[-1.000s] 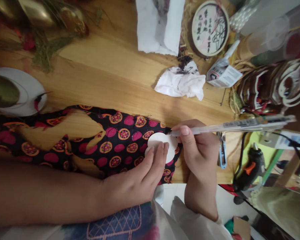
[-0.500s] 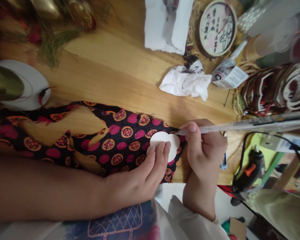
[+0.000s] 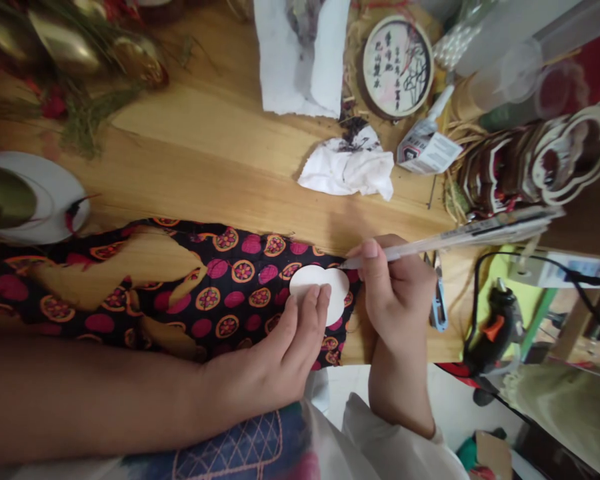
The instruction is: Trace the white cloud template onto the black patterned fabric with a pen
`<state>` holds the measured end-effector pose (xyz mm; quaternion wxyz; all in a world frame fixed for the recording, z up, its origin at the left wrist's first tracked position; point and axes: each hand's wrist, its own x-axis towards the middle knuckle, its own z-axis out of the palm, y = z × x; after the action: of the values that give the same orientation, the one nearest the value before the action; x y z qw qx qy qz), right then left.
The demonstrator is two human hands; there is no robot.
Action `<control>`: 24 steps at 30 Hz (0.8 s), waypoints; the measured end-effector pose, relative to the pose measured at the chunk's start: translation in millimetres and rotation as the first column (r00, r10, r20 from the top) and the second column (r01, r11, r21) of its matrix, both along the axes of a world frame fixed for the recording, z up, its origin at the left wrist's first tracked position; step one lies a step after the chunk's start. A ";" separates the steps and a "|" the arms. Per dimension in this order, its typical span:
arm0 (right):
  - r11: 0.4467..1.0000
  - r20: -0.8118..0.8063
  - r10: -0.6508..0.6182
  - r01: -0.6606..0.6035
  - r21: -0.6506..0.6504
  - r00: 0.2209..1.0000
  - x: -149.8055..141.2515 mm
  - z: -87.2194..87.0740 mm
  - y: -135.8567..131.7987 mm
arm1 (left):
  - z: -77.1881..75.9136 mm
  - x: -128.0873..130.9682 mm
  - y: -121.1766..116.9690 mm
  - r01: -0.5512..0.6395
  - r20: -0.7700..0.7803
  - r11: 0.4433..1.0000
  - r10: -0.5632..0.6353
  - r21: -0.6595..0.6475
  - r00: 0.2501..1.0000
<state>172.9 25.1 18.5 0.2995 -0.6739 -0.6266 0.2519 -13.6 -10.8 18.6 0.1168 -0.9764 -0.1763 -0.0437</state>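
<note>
My left hand (image 3: 285, 337) lies with its fingers stretched out, pressing a white rounded paper cutout (image 3: 336, 297) flat. Beneath the cutout spreads black patterned fabric (image 3: 230, 300) with magenta and orange motifs, and large holes are cut in its left part. A pen (image 3: 455, 241) with a clear, whitish barrel is pinched in my right hand (image 3: 397, 280). Its tip meets the upper edge of the cutout, near the notch between two lobes. The fingers of the right hand under the pen are partly hidden.
Behind my right hand lies a blue utility knife (image 3: 439, 307). A black glue gun (image 3: 497, 327) with a cord rests at the right. Crumpled white paper (image 3: 347, 167), a small box (image 3: 427, 152) and a round lettered tin (image 3: 397, 67) stand farther back. A white plate (image 3: 60, 200) is at left.
The view has shifted, so the things farther back appear more to the left. The pen tip has stayed near the cutout's upper notch, and both hands keep their hold.
</note>
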 end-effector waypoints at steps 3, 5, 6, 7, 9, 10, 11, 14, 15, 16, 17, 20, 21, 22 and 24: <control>0.996 -0.062 0.086 -0.086 -0.004 0.994 -0.8 0.2 -0.8 | 0.0 -0.1 -0.6 -0.006 0.012 1.000 0.006 -0.011 1.000; 0.993 -0.073 0.114 -0.115 -0.007 0.991 -1.3 0.4 -1.0 | 0.1 -0.3 -0.7 -0.003 0.014 1.000 0.003 -0.017 1.000; 0.994 -0.066 0.107 -0.108 -0.010 0.992 -1.4 0.3 -0.8 | 0.2 -0.4 -0.7 -0.001 0.012 1.000 0.002 -0.018 1.000; 0.996 -0.055 0.087 -0.087 -0.010 0.995 -1.2 0.2 -0.6 | 0.2 -0.5 -0.6 -0.001 0.007 1.000 0.001 -0.016 1.000; 1.000 -0.028 0.029 -0.029 -0.008 0.999 -0.5 -0.4 -0.1 | 0.0 -0.6 -0.5 0.003 0.006 1.000 -0.003 -0.006 1.000; 1.000 -0.020 0.005 -0.005 -0.004 1.000 0.0 -0.7 0.1 | -0.1 -0.5 -0.5 0.001 0.006 1.000 -0.001 -0.003 1.000; 1.000 -0.020 -0.007 0.007 0.001 1.000 0.3 -0.7 0.2 | -0.4 -0.5 -0.5 -0.002 0.006 1.000 0.002 -0.002 1.000; 0.999 -0.055 0.051 -0.051 0.003 0.997 0.3 0.5 0.1 | -1.0 -0.1 -0.6 -0.006 0.012 1.000 0.006 -0.007 1.000; 0.996 -0.068 0.087 -0.087 0.002 0.994 -0.1 1.2 0.0 | -1.2 0.0 -0.6 -0.006 0.013 1.000 0.006 -0.009 1.000; 0.993 -0.074 0.114 -0.114 -0.001 0.991 -0.5 2.0 -0.1 | -1.2 0.1 -0.6 -0.004 0.022 1.000 0.004 -0.008 1.000; 0.992 -0.075 0.127 -0.128 -0.004 0.989 -0.9 2.5 -0.3 | -1.1 0.3 -0.5 -0.003 0.027 1.000 0.003 -0.008 1.000; 0.996 -0.060 0.087 -0.088 -0.014 0.994 -1.2 2.5 -0.6 | -0.5 0.7 -0.5 -0.008 0.019 1.000 0.008 -0.015 1.000; 0.998 -0.053 0.064 -0.065 -0.015 0.997 -1.0 2.0 -0.7 | -0.2 0.6 -0.5 -0.008 0.015 1.000 0.008 -0.018 1.000; 0.999 -0.047 0.044 -0.044 -0.013 0.998 -0.7 1.4 -0.8 | -0.1 0.5 -0.4 -0.009 0.013 1.000 0.009 -0.019 1.000; 1.000 -0.034 0.013 -0.013 -0.006 0.999 -0.1 0.7 -0.9 | -0.2 0.0 -0.3 -0.007 0.019 1.000 0.007 -0.016 1.000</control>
<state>172.8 24.2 19.2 0.3064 -0.6665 -0.6250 0.2671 -13.6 -11.1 18.5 0.1076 -0.9762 -0.1813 -0.0510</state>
